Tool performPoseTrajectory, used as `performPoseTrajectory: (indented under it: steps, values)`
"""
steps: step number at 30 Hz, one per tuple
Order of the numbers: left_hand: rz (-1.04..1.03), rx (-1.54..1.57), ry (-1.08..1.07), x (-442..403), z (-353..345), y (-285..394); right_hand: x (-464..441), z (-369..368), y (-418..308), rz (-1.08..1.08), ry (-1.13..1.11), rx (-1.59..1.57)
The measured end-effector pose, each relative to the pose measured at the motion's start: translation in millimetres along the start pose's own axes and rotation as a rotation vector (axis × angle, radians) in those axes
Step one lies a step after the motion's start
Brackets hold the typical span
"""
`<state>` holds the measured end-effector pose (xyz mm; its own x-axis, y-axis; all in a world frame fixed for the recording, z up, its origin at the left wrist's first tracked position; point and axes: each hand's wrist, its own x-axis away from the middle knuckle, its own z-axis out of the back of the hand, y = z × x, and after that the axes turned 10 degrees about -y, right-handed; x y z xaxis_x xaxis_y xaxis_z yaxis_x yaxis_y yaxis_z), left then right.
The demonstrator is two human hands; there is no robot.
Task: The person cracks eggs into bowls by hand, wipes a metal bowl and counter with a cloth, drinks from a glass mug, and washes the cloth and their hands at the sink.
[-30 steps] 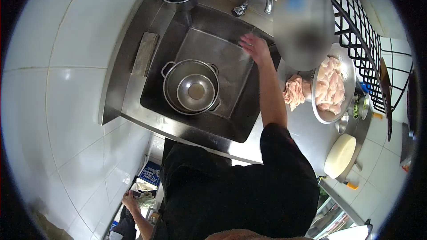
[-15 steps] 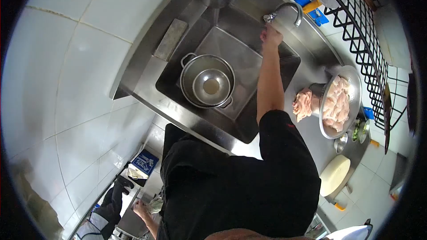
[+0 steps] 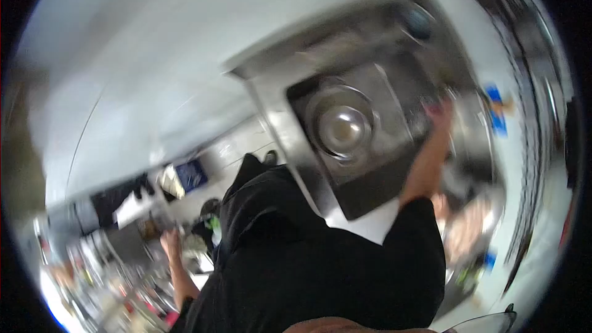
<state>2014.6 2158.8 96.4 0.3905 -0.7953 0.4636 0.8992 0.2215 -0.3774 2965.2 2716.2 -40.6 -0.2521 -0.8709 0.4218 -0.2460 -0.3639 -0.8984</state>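
Note:
My right hand (image 3: 439, 111) reaches over the back edge of the steel sink (image 3: 364, 194), right beside the tap (image 3: 452, 94). Motion smears its fingers, so their grip is unclear. In the sink stands a two-handled pot (image 3: 317, 108), and a smaller metal bowl (image 3: 364, 120) with cloudy liquid sits inside it. My left hand (image 3: 171, 243) is away to the left, out over the floor side, apart from the sink. Its fingers look bent but are blurred, and I make out nothing in them.
Raw meat (image 3: 472, 228) lies on the counter to the right of the sink. A round metal container (image 3: 419, 23) stands at the far corner. A black wire rack (image 3: 524, 166) runs along the right wall. A blue box (image 3: 191, 174) is low at the left.
The view has swung, so the sink shows further right and the left side of the kitchen shows more. My left hand is raised further out; my right hand stays by the tap.

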Motion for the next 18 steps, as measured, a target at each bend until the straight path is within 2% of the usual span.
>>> performPoseTrajectory:
  steps: [1,2,3,4,5,6,7,8,9,11,13,14,15,18]
  values:
    - [0.258,0.61,0.024,13.6,-23.7,-5.7,-19.4,-10.5,-5.9,0.0,-0.044,0.113]
    - [0.226,0.614,0.084,27.4,29.2,19.1,-43.5,-19.0,-11.3,0.008,-0.078,0.234]
    - [0.317,0.772,0.164,38.7,2.4,10.6,-61.7,-32.7,-19.1,0.013,-0.099,0.345]
    - [0.328,0.712,0.14,50.2,-7.3,8.2,-79.7,-47.7,-23.8,0.022,-0.114,0.442]
    - [0.789,1.102,0.024,57.2,90.5,54.2,-98.9,-60.0,-24.0,0.023,-0.126,0.523]
    - [0.834,1.152,0.092,70.7,104.8,66.0,-109.1,-75.5,-26.5,0.029,-0.127,0.593]
    - [0.773,1.011,0.056,83.0,100.6,64.1,-114.8,-87.9,-28.4,0.033,-0.131,0.65]
    - [0.961,1.106,-0.028,96.6,96.3,70.2,-117.1,-98.3,-29.1,0.033,-0.134,0.698]
    - [0.993,1.059,-0.012,112.9,81.3,74.0,-115.9,-111.4,-33.2,0.035,-0.135,0.739]
    - [0.868,1.028,0.085,155.7,15.4,78.9,-99.8,-133.2,-35.2,0.036,-0.127,0.801]
    - [1.184,1.22,0.12,175.5,24.7,102.2,-89.2,-137.4,-29.1,0.021,-0.087,0.859]
    - [1.2,1.384,0.117,188.4,23.1,106.4,-79.3,-145.1,-27.0,0.019,-0.063,0.879]
    - [1.295,1.455,0.244,196.4,20.7,120.4,-69.3,-152.2,-28.2,0.011,-0.041,0.893]
    - [1.36,1.563,0.344,233.4,-0.7,143.9,-32.5,-182.4,-28.3,0.017,0.037,0.875]
